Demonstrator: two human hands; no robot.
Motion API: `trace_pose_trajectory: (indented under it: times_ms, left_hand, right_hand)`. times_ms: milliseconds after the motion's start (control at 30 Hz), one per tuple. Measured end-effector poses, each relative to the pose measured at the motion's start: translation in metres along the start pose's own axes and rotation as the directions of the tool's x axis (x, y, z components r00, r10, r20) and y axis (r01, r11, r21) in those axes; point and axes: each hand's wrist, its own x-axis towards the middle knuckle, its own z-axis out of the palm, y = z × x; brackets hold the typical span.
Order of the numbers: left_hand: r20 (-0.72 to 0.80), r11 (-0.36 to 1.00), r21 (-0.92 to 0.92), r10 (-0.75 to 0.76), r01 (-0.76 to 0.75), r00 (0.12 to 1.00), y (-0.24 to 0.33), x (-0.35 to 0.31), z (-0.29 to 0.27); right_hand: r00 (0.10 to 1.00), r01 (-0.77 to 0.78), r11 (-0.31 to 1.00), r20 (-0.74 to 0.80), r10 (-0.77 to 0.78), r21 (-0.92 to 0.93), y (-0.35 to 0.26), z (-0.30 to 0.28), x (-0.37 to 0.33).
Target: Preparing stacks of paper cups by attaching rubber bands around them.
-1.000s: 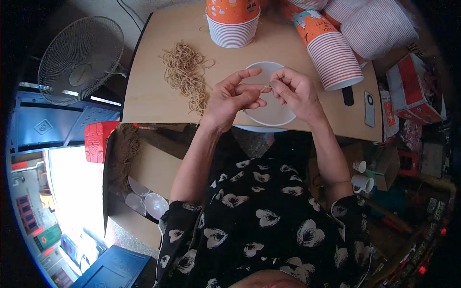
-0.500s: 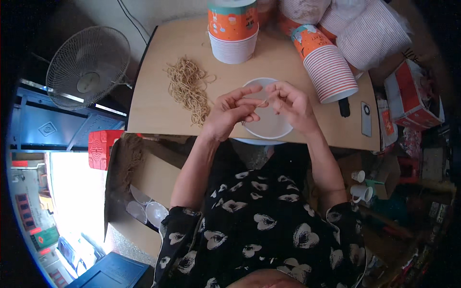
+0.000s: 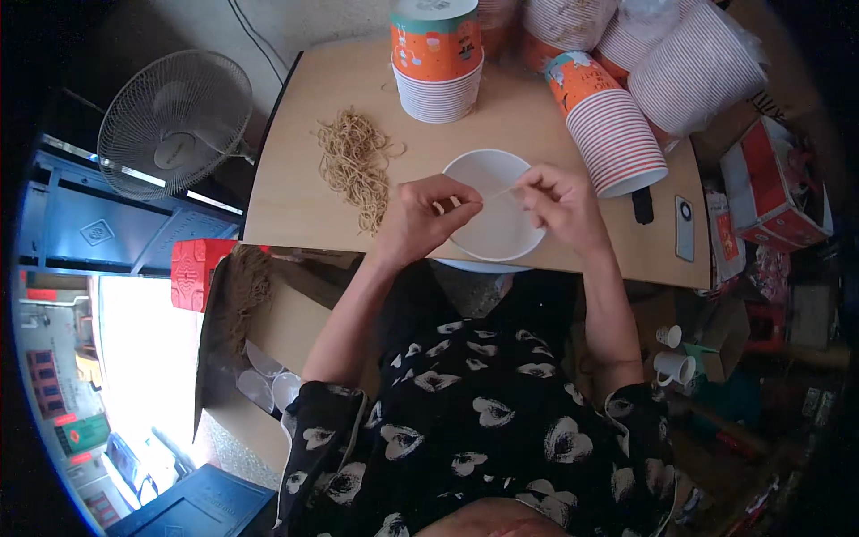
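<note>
indoors, bowl (image 3: 492, 234) on tan tabletop (image 3: 291, 192), fan (image 3: 174, 125) alongside, right-side clutter (image 3: 716, 351) (partly unclear)

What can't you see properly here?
All in the head view:
Thin strand: too fine to see where it ends at the fingers.
White tub: right side partly behind the right hand.
Upright cup stack: top cut off by the picture's edge.
Black object: partly covered by the tilted cup stack.

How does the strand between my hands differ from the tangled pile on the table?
The strand is a short, thin line; the pile is a broad heap of loops. The strand stretches nearly straight between your left hand and right hand, while the pile lies tangled on the table. Both look tan.
</note>
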Motion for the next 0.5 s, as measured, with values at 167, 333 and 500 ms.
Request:
trace_pose_trajectory:
  times_ms: [167, 333, 500]
  left_hand:
    - [0.011, 0.98, 0.173, 0.099, -0.099, 0.995, -0.009, -0.016, -0.012]
    - [0.099, 0.95, 0.265, 0.142, -0.163, 0.985, -0.022, -0.022, -0.016]
    - [0.235, 0.83, 0.469, 0.211, -0.301, 0.949, 0.004, -0.018, -0.01]
  right_hand:
    - [0.972, 0.038, 0.915, -0.226, 0.059, 0.402, 0.013, -0.031, -0.009]
    - [0.964, 0.15, 0.756, -0.265, 0.033, 0.638, 0.041, -0.053, -0.021]
    - [0.969, 0.213, 0.662, -0.241, -0.05, 0.719, 0.045, -0.05, -0.02]
